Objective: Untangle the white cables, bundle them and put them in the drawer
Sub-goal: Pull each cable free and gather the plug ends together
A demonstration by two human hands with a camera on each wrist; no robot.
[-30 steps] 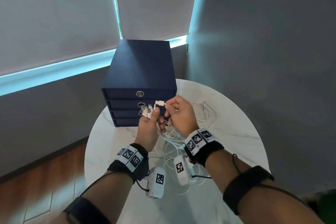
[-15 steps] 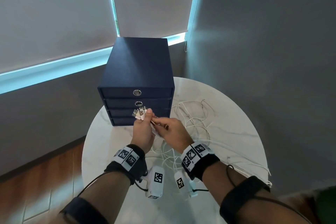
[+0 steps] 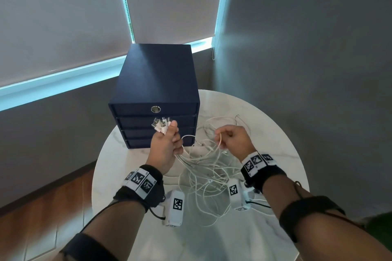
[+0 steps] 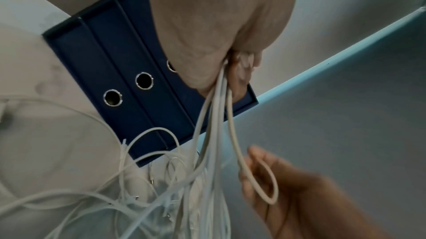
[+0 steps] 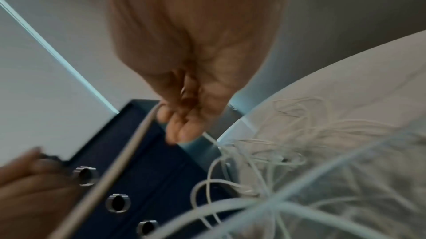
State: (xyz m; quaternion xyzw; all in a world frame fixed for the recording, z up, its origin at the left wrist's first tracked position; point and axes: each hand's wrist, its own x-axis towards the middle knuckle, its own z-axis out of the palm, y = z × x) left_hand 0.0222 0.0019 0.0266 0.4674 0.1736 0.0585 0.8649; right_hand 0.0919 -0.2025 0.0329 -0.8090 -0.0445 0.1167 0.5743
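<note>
The white cables (image 3: 203,167) are shown as thin, round-sectioned cords lying in a loose tangle of overlapping loops on the round white marbled bench (image 3: 275,133), between the two forearms and just in front of the drawer unit. Their plug ends (image 3: 161,125), short white housings with metal tips, are gathered into one cluster that projects above the left hand (image 3: 167,144). Several strands are seen in the left wrist view to run down in parallel from that fist (image 4: 221,29) into the heap (image 4: 161,197). The left grip is closed round the gathered strands just below the plugs, with the thumb laid over them. A single strand (image 3: 220,141) is pinched between thumb and fingers of the right hand (image 3: 233,140), which is held apart from the left hand, above the tangle; in the left wrist view this strand forms a narrow loop (image 4: 258,184) against the right palm (image 4: 299,206). The right wrist view is blurred; curled fingers (image 5: 179,126) and a taut strand (image 5: 129,150) can be made out. The dark blue drawer unit (image 3: 157,76) stands at the far left of the bench, with four drawers, all closed, each with a metal ring pull (image 3: 155,109). Behind it, grey roller blinds (image 3: 59,17) are lowered over a window.
</note>
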